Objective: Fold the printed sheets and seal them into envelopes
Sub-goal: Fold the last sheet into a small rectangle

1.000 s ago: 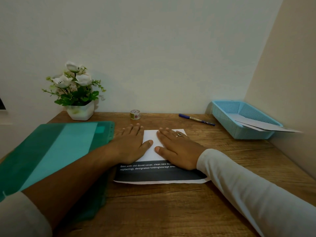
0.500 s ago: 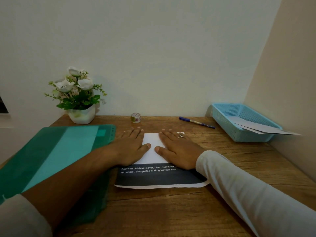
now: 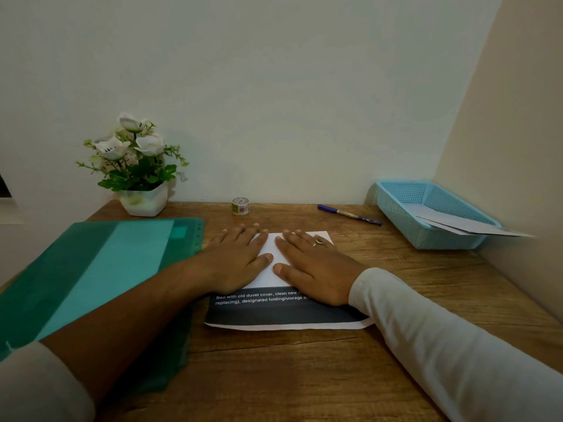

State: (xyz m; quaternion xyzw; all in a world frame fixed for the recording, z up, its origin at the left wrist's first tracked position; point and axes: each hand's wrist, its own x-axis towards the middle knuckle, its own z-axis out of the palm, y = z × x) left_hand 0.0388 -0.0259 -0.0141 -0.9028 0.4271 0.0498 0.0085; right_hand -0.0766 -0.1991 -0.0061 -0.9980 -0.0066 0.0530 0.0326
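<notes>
A printed sheet (image 3: 274, 315) lies folded on the wooden desk, its white back folded over a dark printed band with white text. My left hand (image 3: 234, 260) lies flat on the left part of the folded flap, fingers straight. My right hand (image 3: 313, 266), with a ring on one finger, presses flat on the right part. The thumbs almost meet over the white flap (image 3: 269, 275). Grey envelopes (image 3: 463, 223) stick out of a blue basket (image 3: 405, 214) at the right.
A green plastic folder (image 3: 91, 278) lies at the left under my left forearm. A white pot of flowers (image 3: 140, 166), a small tape roll (image 3: 240, 206) and a blue pen (image 3: 348, 214) stand along the back wall. A side wall closes off the right.
Both hands stay flat on the folded flap in the same place. The view has tilted slightly, so everything sits a little lower in frame.
</notes>
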